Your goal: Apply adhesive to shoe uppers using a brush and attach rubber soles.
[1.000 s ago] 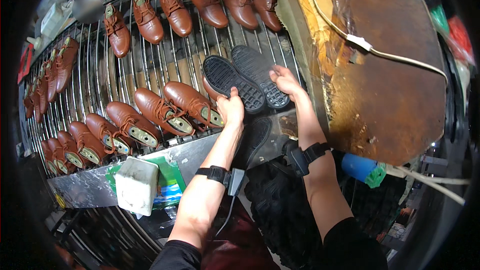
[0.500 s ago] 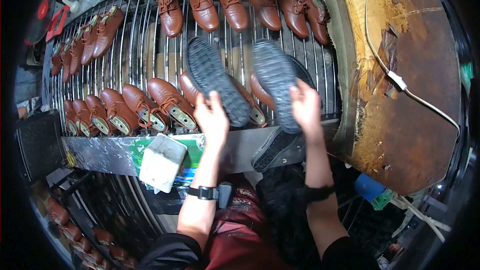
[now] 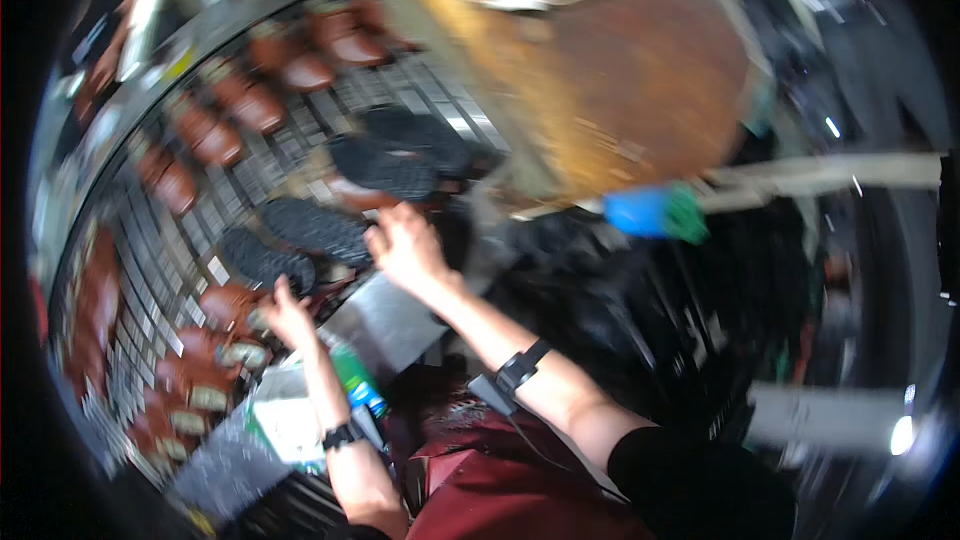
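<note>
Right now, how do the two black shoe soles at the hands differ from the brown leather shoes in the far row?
The black shoe soles are flat; the brown leather shoes are full-bodied. The soles look dark and textured; the shoes look reddish-brown and smooth. Both have rounded ends.

two black soles (image 3: 316,231), slanted side by side
</note>
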Action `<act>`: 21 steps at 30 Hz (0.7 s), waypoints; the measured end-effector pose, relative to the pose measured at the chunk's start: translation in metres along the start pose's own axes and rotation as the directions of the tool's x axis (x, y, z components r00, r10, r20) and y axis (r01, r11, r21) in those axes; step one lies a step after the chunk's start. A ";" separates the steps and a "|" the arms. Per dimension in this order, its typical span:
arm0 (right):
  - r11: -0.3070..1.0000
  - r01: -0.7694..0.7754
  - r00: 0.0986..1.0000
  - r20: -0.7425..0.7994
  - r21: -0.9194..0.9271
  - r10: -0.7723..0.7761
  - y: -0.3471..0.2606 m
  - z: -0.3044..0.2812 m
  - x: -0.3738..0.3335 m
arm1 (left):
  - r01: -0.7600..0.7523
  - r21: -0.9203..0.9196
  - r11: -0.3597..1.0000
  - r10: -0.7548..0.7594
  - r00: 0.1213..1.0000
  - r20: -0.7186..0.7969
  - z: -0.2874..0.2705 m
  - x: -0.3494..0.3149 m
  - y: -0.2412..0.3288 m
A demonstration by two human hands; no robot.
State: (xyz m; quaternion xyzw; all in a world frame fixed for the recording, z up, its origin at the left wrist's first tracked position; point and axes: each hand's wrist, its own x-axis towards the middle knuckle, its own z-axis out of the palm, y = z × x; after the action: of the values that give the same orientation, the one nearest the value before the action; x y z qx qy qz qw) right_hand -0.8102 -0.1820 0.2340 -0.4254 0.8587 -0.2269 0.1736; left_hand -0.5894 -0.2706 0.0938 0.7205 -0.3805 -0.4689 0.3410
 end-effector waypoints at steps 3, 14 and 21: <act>0.974 -0.064 0.985 -0.144 0.219 0.097 0.039 -0.028 -0.112 | -0.455 -0.115 0.883 0.469 0.868 0.164 -0.003 -0.134 0.055; 0.958 0.088 0.310 -0.921 0.273 0.234 0.060 -0.293 -0.567 | -0.413 -0.524 0.745 0.423 -0.315 0.850 -0.019 -0.574 0.046; 0.435 -0.058 0.119 -0.426 0.899 0.897 0.225 -0.326 -0.643 | -0.235 0.044 0.971 -0.148 -0.445 0.883 0.086 -0.731 -0.097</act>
State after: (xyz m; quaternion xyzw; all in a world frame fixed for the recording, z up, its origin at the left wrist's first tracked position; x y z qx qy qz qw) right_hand -0.7454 0.5370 0.4536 0.2358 0.7196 -0.6429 -0.1149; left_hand -0.8457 0.3983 0.2877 -0.0052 -0.5684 -0.7957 -0.2091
